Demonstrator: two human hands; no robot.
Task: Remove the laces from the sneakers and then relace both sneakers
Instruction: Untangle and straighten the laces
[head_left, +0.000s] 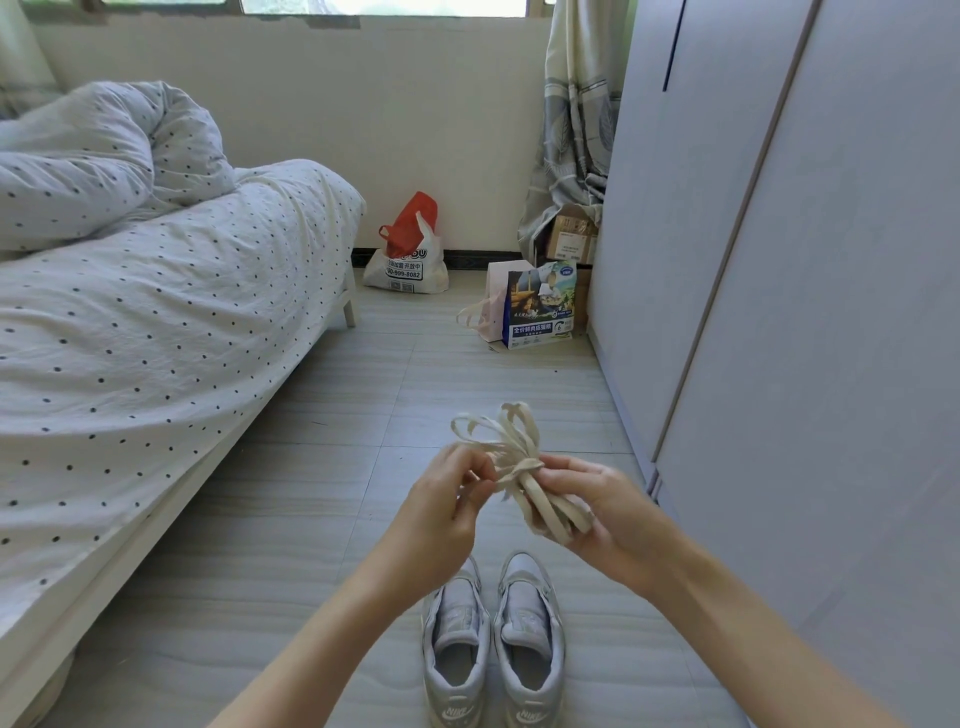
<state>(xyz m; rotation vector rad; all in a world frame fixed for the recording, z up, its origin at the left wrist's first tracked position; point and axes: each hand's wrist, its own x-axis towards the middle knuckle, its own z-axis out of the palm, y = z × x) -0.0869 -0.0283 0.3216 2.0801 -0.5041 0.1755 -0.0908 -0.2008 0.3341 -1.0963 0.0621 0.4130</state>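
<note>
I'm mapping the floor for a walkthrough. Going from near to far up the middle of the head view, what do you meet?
pair of grey sneakers → bundle of cream laces held by left hand and right hand → cat food bag → white and red plastic bag → wall

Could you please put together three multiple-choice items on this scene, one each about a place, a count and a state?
1. Where do the sneakers stand?
A. on the bed
B. on the floor below the hands
C. inside the wardrobe

2. How many sneakers are in view?
A. one
B. two
C. three

3. What state is the bundle of laces in?
A. threaded through a sneaker
B. lying loose on the floor
C. tied together and held in both hands

Answers:
1 B: the pair sits side by side on the floor.
2 B: two grey sneakers show.
3 C: the right hand grips the knotted bundle while the left hand pinches a strand.
</note>
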